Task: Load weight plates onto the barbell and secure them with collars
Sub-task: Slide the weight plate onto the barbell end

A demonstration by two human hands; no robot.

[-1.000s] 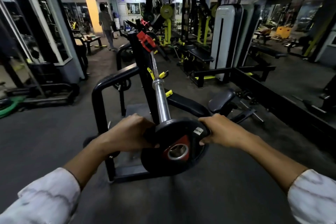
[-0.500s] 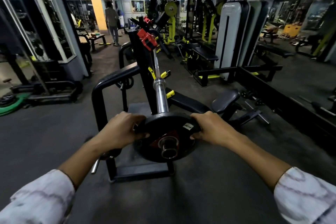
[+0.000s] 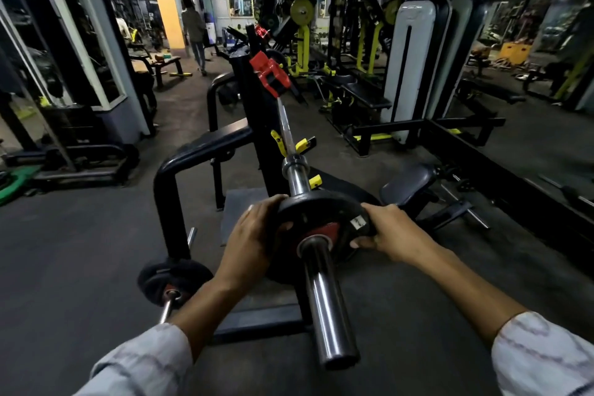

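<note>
Partway along the chrome barbell sleeve [image 3: 324, 299], a black weight plate [image 3: 324, 212] with a red hub, threaded on, the sleeve's end jutting toward the camera. Left hand [image 3: 254, 235] curled round the plate's left rim, thumb on the near face. Right hand [image 3: 389, 235] gripping the right rim, fingers wrapped over the edge beside a small white label. Further up the bar, a red collar [image 3: 270, 74] clamped near the black rack upright [image 3: 254, 112], with yellow hooks [image 3: 289, 145] just below. Low at left, another plate [image 3: 173, 280] on a short peg by the floor. Beyond the plate, at right, a dark padded bench [image 3: 408, 183].
</note>
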